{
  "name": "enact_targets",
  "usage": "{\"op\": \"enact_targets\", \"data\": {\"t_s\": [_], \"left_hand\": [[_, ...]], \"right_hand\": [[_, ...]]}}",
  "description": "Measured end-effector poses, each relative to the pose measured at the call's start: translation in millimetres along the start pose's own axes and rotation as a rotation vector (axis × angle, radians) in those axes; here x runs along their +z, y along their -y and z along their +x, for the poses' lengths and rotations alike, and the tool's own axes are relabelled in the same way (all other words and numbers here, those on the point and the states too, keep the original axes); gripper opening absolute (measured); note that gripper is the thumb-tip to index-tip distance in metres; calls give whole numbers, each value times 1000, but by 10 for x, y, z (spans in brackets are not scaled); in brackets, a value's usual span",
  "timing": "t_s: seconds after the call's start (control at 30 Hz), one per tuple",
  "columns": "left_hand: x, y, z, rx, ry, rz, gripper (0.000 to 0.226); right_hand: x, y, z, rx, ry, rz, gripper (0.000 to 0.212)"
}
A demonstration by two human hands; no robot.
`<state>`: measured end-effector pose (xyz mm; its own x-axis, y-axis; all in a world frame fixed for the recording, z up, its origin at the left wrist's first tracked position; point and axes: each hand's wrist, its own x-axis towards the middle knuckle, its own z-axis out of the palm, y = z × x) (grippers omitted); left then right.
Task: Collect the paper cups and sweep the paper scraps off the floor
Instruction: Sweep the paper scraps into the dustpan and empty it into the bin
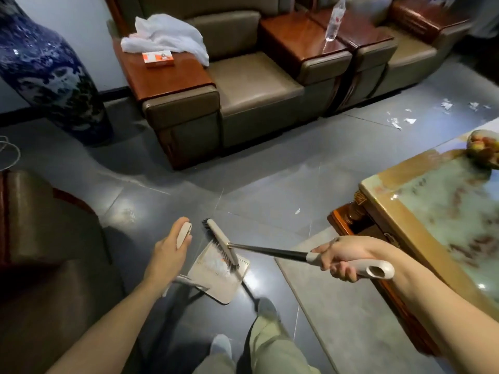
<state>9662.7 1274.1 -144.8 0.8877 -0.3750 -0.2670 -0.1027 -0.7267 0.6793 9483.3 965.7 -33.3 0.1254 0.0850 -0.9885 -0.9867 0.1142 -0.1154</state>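
Print on the orange-and-white box (158, 57) and the bottle (334, 21) is too blurred to be read. The dustpan (216, 279) is gripped by its handle in the left hand (168, 251) and the broom (270, 251) is clasped in the right hand (343, 261), bristles over the dustpan. On the grey tiled floor (189, 190) one paper scrap (297, 211) lies near the dustpan, and more scraps (405, 118) are scattered well beyond it, before the armchairs (256, 85).

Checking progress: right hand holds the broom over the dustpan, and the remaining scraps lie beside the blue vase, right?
Not quite: the head view shows the remaining scraps on the floor near the coffee table, not beside the vase.
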Motion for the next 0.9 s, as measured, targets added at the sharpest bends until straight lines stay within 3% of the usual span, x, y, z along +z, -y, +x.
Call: {"op": "enact_targets", "data": {"t_s": [0.1, 0.3, 0.4, 0.6, 0.77, 0.9], "left_hand": [[6, -45, 83, 30, 14, -9, 34], [88, -358, 488, 99, 71, 0, 33], [216, -624, 755, 145, 94, -22, 32], [524, -1277, 1484, 186, 207, 43, 33], [814, -1780, 2140, 278, 306, 185, 37], [1015, -2144, 2511, 337, 361, 285, 39]], "right_hand": [[-109, -58, -105, -70, -51, 84, 46], [-625, 139, -26, -145, -199, 279, 27], [-872, 288, 112, -203, -373, 232, 14], [-1522, 531, 453, -227, -626, 72, 18], [-1855, 665, 708, -174, -553, 228, 23], [-1525, 859, 817, -117, -404, 298, 17]]}}
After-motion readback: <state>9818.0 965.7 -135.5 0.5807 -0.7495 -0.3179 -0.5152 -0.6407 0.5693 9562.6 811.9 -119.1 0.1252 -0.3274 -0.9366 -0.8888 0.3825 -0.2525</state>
